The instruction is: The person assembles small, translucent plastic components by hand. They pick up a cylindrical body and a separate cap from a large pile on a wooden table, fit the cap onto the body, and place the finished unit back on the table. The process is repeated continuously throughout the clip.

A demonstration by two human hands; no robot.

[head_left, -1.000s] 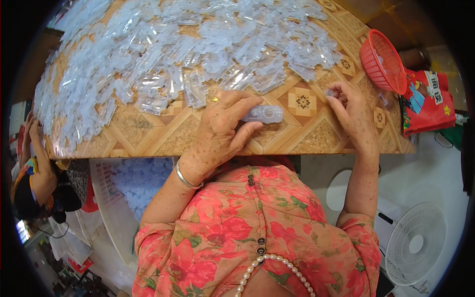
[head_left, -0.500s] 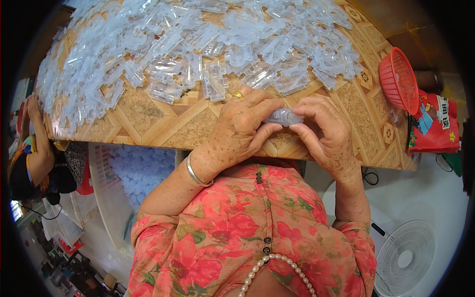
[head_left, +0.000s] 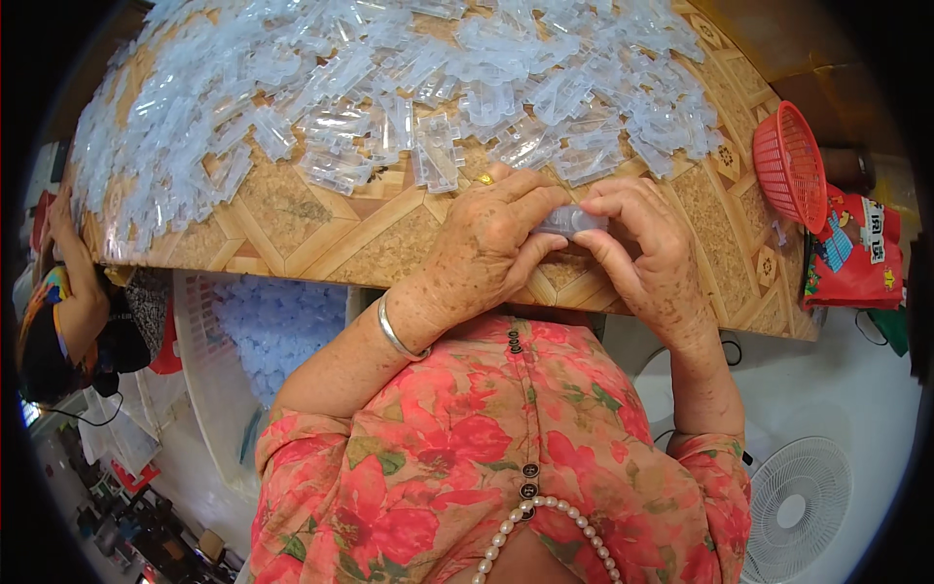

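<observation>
Between my two hands, just above the near edge of the table, is a small translucent plastic piece (head_left: pixel 567 222). My left hand (head_left: pixel 491 238) grips its left end between thumb and fingers. At its right end, my right hand (head_left: pixel 647 248) pinches it with thumb and forefinger. The fingers hide part of the piece, so its full shape cannot be made out. Beyond my hands, many clear plastic parts (head_left: pixel 438 154) lie in a loose spread over the table.
The wood-patterned table (head_left: pixel 321 229) curves round in front of me. A red plastic basket (head_left: pixel 790 167) and a red bag (head_left: pixel 856 258) are at the right. Below the table's left edge stands a white crate (head_left: pixel 199 389) of bluish pieces. A fan (head_left: pixel 793 511) stands lower right. Another person (head_left: pixel 73 302) sits far left.
The fingertips of my right hand have closed in further over the right end of the plastic piece. Both hands stay together; the whole view has shifted slightly.
</observation>
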